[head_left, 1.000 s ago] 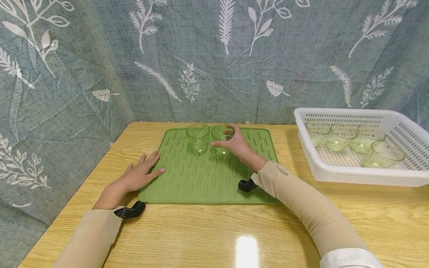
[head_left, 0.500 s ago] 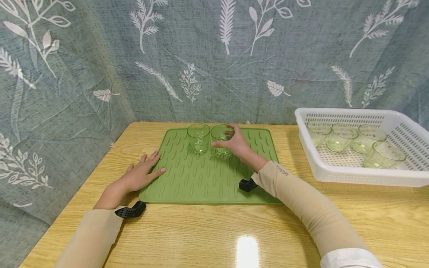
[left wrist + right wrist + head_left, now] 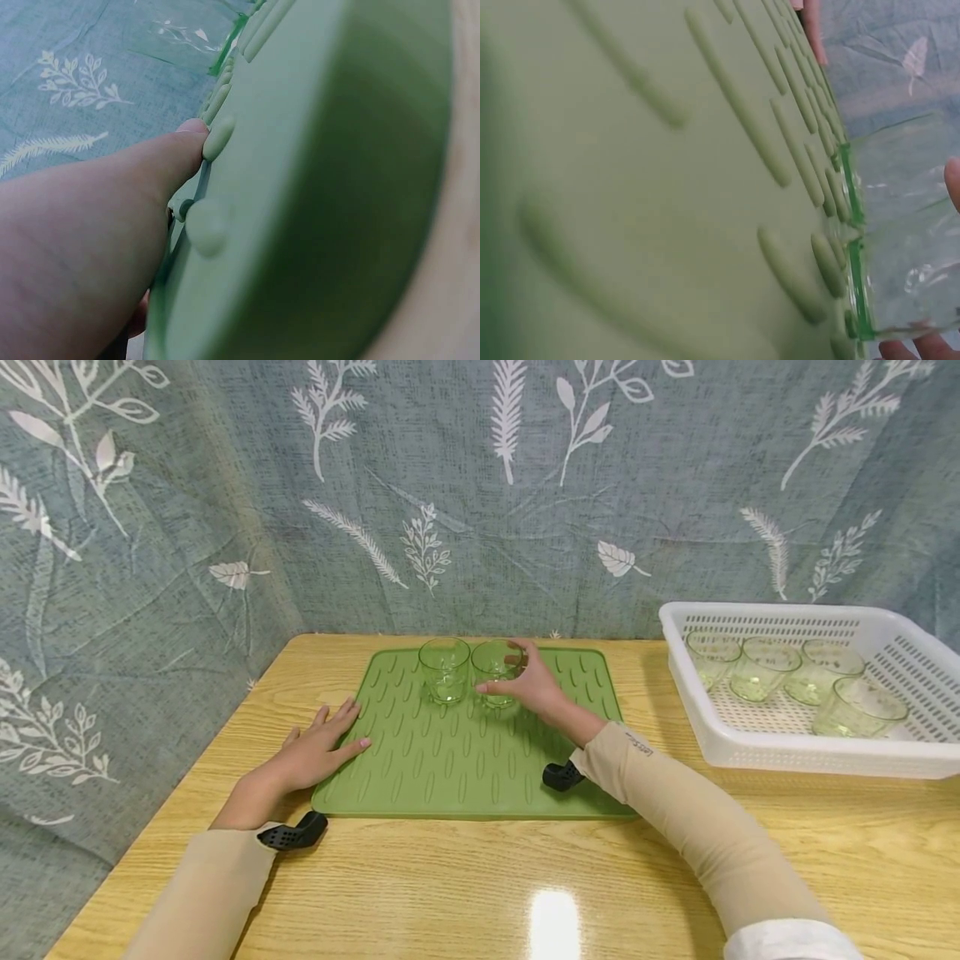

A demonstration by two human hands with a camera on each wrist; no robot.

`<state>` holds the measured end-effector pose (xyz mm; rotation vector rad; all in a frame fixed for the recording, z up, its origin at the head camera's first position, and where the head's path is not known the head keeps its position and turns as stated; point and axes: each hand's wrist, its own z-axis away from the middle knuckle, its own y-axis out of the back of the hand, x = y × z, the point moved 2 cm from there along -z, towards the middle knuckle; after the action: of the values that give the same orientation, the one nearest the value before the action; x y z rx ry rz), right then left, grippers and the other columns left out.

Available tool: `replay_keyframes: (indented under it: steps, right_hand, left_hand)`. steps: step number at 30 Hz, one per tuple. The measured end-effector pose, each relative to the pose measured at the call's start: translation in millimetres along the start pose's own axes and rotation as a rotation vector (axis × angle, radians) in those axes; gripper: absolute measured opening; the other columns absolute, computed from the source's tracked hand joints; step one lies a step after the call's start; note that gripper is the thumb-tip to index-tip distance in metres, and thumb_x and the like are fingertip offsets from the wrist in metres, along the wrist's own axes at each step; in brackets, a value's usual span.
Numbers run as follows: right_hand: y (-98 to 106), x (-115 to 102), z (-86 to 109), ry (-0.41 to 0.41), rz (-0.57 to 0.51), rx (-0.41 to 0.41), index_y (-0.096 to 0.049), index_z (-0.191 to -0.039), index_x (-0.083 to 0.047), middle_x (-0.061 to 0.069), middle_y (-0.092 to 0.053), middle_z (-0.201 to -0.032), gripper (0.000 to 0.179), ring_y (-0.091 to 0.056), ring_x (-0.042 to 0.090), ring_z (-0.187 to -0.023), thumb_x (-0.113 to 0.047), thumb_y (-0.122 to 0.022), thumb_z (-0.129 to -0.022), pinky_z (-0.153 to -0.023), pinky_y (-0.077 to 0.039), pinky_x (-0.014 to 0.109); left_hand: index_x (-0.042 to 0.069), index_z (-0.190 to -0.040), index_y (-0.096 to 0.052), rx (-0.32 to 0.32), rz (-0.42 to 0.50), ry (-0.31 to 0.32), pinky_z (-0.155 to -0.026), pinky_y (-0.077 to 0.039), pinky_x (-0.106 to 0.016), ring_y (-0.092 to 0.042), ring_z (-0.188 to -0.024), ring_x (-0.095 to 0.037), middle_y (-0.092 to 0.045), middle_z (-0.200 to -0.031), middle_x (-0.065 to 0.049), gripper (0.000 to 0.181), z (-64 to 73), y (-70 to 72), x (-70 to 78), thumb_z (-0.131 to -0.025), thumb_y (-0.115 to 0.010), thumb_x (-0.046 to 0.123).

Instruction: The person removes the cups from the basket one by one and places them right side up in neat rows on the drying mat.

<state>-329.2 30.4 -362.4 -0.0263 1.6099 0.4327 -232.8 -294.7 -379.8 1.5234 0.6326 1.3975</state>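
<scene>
A: Nearest first. Go.
B: Light wood-grain desk (image 3: 420,881), bright reflection at 6 o'clock. Beige sleeves (image 3: 206,885) on both forearms, black perforated wrist device (image 3: 292,833) at each cuff.
A: Left of the hands?
B: Left hand (image 3: 311,756), open, fingers out straight, lying across the 9 o'clock edge of the flat green ridged mat (image 3: 442,768). Thumb over the mat. Holding nothing.
A: Right?
B: Right hand (image 3: 536,683), coming in from 4 o'clock, thumb and fingers curved round a clear green-tinted drinking glass (image 3: 491,670). How firm the grip is, can't tell.
A: Where's that glass?
B: On the mat, toward 12 o'clock, upright, rim up. Second glass (image 3: 445,672), same type, just beside it at 11 o'clock, also upright.
A: Off the mat?
B: White perforated plastic basket (image 3: 825,753) on the desk, about 3 o'clock from the mat, well apart from it. Four basket glasses (image 3: 763,670), clear and green-tinted: three in a row across, one nearer at the basket's 4 o'clock.
A: Farthest?
B: Blue-grey fabric backdrop (image 3: 480,543), white leaf print, behind everything at 12 o'clock.
</scene>
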Motion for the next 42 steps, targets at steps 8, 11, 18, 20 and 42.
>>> replay_keyframes:
  steps: [8,11,18,20,42]
  right_hand:
    - [13.5,0.6,6.9,0.008,0.068,-0.045,-0.022,-0.161,-0.01,0.019,-0.038,-0.156,0.099,-0.035,0.037,-0.145,-0.013,-0.086,-0.086,-0.114,-0.037,0.051]
    - [18.9,-0.8,9.8,0.013,0.116,-0.066,-0.021,-0.162,-0.01,0.02,-0.035,-0.159,0.1,-0.032,0.039,-0.147,-0.014,-0.087,-0.086,-0.116,-0.034,0.052]
    - [27.7,-3.2,16.9,0.032,0.167,-0.091,-0.021,-0.162,-0.01,0.021,-0.034,-0.159,0.103,-0.032,0.041,-0.147,-0.015,-0.089,-0.084,-0.116,-0.033,0.053]
    - [29.3,-3.1,19.3,0.038,0.179,-0.095,-0.021,-0.162,-0.011,0.021,-0.036,-0.159,0.104,-0.032,0.041,-0.147,-0.015,-0.089,-0.084,-0.116,-0.034,0.053]
    - [68.4,-10.7,64.6,0.118,0.201,-0.123,-0.024,-0.16,-0.004,0.024,-0.034,-0.159,0.074,-0.03,0.042,-0.148,-0.019,-0.067,-0.103,-0.12,-0.024,0.056]
  left_hand:
    - [-0.003,-0.163,-0.018,0.001,0.003,-0.001,-0.105,0.003,-0.083,0.003,-0.149,-0.056,-0.006,-0.168,-0.026,0.08,0.6,-1.1,0.6,-0.108,-0.051,0.046]
    - [-0.002,-0.163,-0.017,-0.002,0.006,0.0,-0.105,0.004,-0.082,0.004,-0.15,-0.055,-0.005,-0.168,-0.026,0.081,0.0,-1.7,-0.5,-0.108,-0.05,0.047]
    - [-0.002,-0.163,-0.017,0.003,0.008,-0.005,-0.105,0.004,-0.083,0.004,-0.15,-0.056,-0.005,-0.168,-0.026,0.081,-2.2,-1.8,-2.9,-0.108,-0.05,0.046]
    - [-0.002,-0.163,-0.016,0.001,0.009,-0.005,-0.105,0.005,-0.082,0.004,-0.15,-0.055,-0.005,-0.168,-0.026,0.081,-2.6,-1.7,-2.8,-0.108,-0.05,0.047]
    - [-0.002,-0.163,-0.016,-0.006,0.013,-0.005,-0.105,0.005,-0.082,0.005,-0.15,-0.055,-0.004,-0.168,-0.026,0.081,-1.9,0.4,-2.1,-0.108,-0.049,0.047]
